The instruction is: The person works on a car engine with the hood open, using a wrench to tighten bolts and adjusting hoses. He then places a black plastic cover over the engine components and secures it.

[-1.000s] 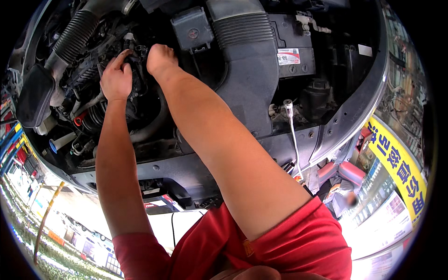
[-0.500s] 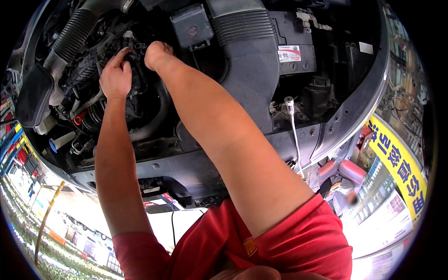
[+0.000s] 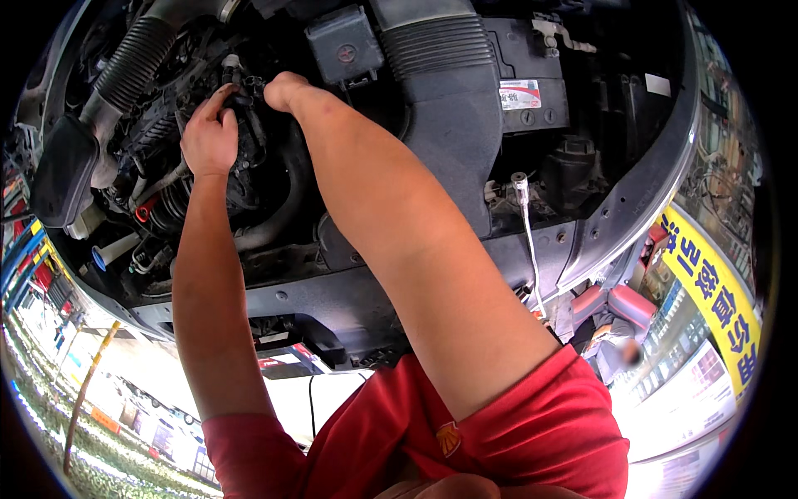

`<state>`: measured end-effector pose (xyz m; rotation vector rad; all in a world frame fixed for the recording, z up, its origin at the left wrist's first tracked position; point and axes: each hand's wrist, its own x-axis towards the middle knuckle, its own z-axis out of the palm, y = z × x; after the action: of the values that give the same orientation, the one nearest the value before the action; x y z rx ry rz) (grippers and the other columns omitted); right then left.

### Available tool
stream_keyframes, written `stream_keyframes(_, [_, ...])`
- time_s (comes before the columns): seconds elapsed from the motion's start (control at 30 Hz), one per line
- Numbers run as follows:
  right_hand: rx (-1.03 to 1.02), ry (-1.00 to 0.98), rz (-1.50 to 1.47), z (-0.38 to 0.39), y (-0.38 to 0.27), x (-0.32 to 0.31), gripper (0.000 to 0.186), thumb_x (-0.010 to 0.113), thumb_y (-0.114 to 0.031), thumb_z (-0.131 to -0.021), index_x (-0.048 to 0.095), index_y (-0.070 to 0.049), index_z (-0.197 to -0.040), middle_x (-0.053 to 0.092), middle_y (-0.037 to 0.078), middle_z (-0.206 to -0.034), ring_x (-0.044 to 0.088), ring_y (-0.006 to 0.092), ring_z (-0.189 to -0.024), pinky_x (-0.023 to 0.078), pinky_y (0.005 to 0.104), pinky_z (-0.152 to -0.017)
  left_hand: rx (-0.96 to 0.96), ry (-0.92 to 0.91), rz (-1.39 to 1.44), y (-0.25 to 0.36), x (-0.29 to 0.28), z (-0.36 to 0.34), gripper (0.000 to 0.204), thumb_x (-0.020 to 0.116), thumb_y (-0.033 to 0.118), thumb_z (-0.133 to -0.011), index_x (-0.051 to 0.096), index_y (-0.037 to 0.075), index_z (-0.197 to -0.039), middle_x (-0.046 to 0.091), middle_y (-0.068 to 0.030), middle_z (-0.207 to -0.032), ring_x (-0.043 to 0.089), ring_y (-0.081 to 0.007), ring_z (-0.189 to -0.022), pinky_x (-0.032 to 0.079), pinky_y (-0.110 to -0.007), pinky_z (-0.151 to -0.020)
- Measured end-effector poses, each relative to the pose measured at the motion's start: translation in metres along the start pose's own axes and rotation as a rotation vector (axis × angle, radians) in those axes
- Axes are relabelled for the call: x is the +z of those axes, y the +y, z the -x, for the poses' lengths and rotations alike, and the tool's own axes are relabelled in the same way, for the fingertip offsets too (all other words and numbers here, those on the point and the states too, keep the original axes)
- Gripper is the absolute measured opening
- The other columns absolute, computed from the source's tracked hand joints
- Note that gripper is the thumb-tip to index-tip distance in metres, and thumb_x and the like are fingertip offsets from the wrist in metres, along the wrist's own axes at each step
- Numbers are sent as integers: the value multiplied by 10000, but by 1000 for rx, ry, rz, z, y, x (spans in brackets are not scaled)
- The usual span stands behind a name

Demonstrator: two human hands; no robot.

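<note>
Both my arms reach up into a car's engine bay seen from below. My left hand rests on a dark engine part, its fingers curled against a small black fitting. My right hand is on the same fitting from the right, its fingers hidden behind the part. A ribbed black intake hose runs just to the left of my hands. What either hand grips is too dark to make out.
A black air duct and a battery with a white and red label lie right of my hands. A thin white cable hangs down. The grey bumper edge curves around. A person sits on a red seat at lower right.
Both hands stay on the same fitting. My right wrist has shifted very slightly; the arms otherwise hold still.
</note>
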<state>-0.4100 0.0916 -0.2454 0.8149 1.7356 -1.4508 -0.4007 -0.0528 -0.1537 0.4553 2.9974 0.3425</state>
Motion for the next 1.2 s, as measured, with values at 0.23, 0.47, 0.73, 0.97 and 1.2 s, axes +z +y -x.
stream_keyframes(0.23, [141, 33, -426, 5, 5, -1, 239, 462, -120, -962, 667, -20, -892, 685, 110, -884, 622, 217, -687, 500, 371, -603, -5, -19, 5, -8, 3, 1, 413, 569, 193, -921, 718, 348, -1273, 711, -45, -1034, 681, -286, -926, 550, -397, -856])
stream_keyframes(0.47, [284, 213, -833, -50, 22, 35, 296, 379, -171, -997, 631, -36, -1077, 683, 123, -998, 649, 227, -787, 508, 372, -650, 11, -38, -10, 8, -1, -5, 404, 551, 196, -908, 722, 357, -1238, 724, -40, -1121, 687, -315, -985, 559, -419, -870])
stream_keyframes(0.73, [292, 342, -1048, 15, 7, 48, 495, 348, -227, -1020, 546, 8, -1409, 523, 232, -1507, 544, 406, -1342, 479, 451, -1064, 24, -14, 5, -4, 1, 1, 444, 571, 157, -900, 710, 314, -1292, 704, -53, -1000, 681, -291, -941, 541, -384, -886])
stream_keyframes(0.97, [216, 316, -1024, 8, 9, 43, 542, 410, -323, -1019, 540, 26, -1412, 506, 268, -1501, 497, 428, -1369, 416, 448, -1136, 58, 31, 5, -4, 4, -1, 410, 541, 180, -898, 723, 354, -1221, 699, -26, -1051, 676, -304, -969, 556, -416, -840])
stream_keyframes(1.2, [348, 346, -876, -15, 10, 47, 463, 428, -289, -1022, 547, -94, -1425, 600, 162, -1446, 594, 358, -1299, 503, 421, -1047, -19, -21, -13, -6, 1, 3, 438, 552, 154, -903, 724, 317, -1272, 710, -44, -1023, 682, -276, -935, 538, -386, -875])
